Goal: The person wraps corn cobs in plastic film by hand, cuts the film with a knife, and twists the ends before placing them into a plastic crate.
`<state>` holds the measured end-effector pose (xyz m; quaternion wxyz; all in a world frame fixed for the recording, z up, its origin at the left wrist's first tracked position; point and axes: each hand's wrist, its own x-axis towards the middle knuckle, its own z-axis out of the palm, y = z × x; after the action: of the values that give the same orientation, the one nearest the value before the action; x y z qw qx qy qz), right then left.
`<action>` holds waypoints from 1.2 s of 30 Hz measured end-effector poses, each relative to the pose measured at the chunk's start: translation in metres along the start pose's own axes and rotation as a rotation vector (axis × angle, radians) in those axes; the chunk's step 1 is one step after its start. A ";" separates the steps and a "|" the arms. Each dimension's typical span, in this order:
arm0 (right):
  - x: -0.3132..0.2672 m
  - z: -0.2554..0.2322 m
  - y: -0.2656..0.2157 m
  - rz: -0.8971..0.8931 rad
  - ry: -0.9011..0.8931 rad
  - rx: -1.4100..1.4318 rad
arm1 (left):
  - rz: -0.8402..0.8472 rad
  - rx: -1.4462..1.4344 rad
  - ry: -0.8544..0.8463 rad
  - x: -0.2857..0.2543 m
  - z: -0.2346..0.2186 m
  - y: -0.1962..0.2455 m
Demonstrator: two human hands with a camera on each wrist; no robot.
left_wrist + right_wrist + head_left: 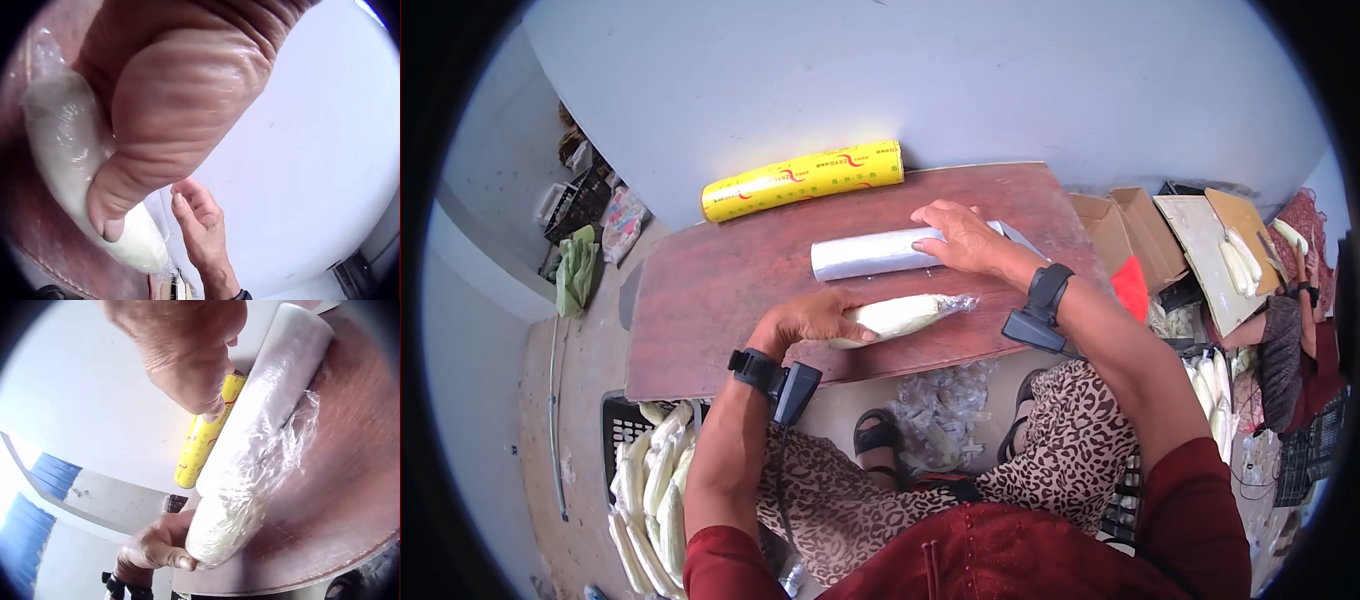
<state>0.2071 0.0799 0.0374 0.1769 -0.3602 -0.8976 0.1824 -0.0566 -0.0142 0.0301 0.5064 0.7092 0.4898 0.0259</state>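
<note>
At five o'clock on the tabletop (690,320), we hold the wrapped vegetable (905,316)!
Our left hand (815,315) curls round it; our right hand (968,240), loose and empty, is at two o'clock, over the film roll (860,256).

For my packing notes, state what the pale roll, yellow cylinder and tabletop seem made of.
Pale roll: likely plastic film, glossy, silvery sheen. Yellow cylinder: perhaps coated paper or plastic, smooth and printed. Tabletop: probably wood or laminate, dullish, with grain-like streaks.
</note>
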 end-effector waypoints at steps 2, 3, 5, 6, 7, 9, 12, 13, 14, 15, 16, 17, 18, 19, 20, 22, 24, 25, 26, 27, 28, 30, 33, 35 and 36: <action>-0.005 -0.013 -0.018 0.012 -0.070 0.337 | 0.010 -0.086 -0.006 0.001 0.000 -0.001; -0.012 -0.016 -0.024 -0.032 -0.107 0.313 | 0.028 -0.148 -0.023 0.001 0.000 0.000; -0.026 -0.018 -0.036 -0.122 -0.181 0.264 | 0.044 -0.304 -0.050 0.000 0.001 0.002; -0.029 -0.019 -0.038 -0.133 -0.245 0.252 | 0.043 -0.400 -0.060 -0.001 0.002 0.006; -0.032 -0.020 -0.038 -0.144 -0.308 0.239 | 0.041 -0.495 -0.070 -0.003 0.003 0.009; -0.038 -0.025 -0.040 -0.133 -0.376 0.213 | 0.073 -0.600 -0.070 -0.006 0.005 0.018; -0.045 -0.041 -0.048 -0.117 -0.347 0.254 | 0.119 -0.660 -0.058 -0.010 0.009 0.029; -0.047 -0.049 -0.053 -0.105 -0.335 0.217 | 0.133 -0.662 -0.052 -0.010 0.009 0.032; -0.049 -0.057 -0.059 -0.092 -0.322 0.181 | 0.148 -0.621 -0.049 -0.010 0.008 0.036; -0.051 -0.062 -0.063 -0.076 -0.308 0.144 | 0.164 -0.581 -0.048 -0.009 0.007 0.038; -0.052 -0.066 -0.062 -0.081 -0.298 0.138 | 0.179 -0.538 -0.047 -0.009 0.007 0.042; -0.052 -0.069 -0.062 -0.084 -0.287 0.133 | 0.193 -0.488 -0.023 -0.010 0.007 0.047; -0.053 -0.073 -0.061 -0.088 -0.276 0.130 | 0.205 -0.436 0.001 -0.012 0.008 0.052; -0.055 -0.075 -0.060 -0.056 -0.277 0.122 | 0.217 -0.386 0.026 -0.013 0.010 0.055; -0.056 -0.075 -0.058 -0.026 -0.278 0.115 | 0.221 -0.302 0.065 -0.013 0.011 0.057; -0.058 -0.071 -0.053 0.044 -0.297 0.120 | 0.226 -0.140 0.149 -0.012 0.015 0.058; -0.060 -0.062 -0.046 0.123 -0.334 0.149 | 0.232 0.085 0.280 -0.014 0.023 0.060; -0.060 -0.060 -0.043 0.164 -0.356 0.259 | 0.232 0.198 0.342 -0.015 0.026 0.060; -0.062 -0.058 -0.039 0.206 -0.378 0.370 | 0.221 0.178 0.364 -0.017 0.029 0.062; -0.063 -0.056 -0.037 0.252 -0.396 0.482 | 0.211 0.159 0.383 -0.019 0.033 0.065; -0.064 -0.053 -0.035 0.252 -0.394 0.512 | 0.203 0.142 0.400 -0.020 0.035 0.067; -0.064 -0.052 -0.030 0.253 -0.385 0.568 | 0.254 0.166 0.435 -0.019 0.036 0.062; -0.067 -0.053 -0.028 0.368 -0.391 0.752 | 0.291 0.324 0.566 -0.018 0.040 0.056; -0.071 -0.057 -0.030 0.419 -0.349 0.856 | 0.278 0.432 0.641 -0.016 0.041 0.057; -0.074 -0.059 -0.031 0.446 -0.326 0.909 | 0.260 0.465 0.660 -0.017 0.041 0.060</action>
<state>0.2656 0.0180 0.0898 0.1304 -0.3964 -0.6456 0.6396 -0.0035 -0.0550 0.0624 0.1412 0.8142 0.5249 0.2041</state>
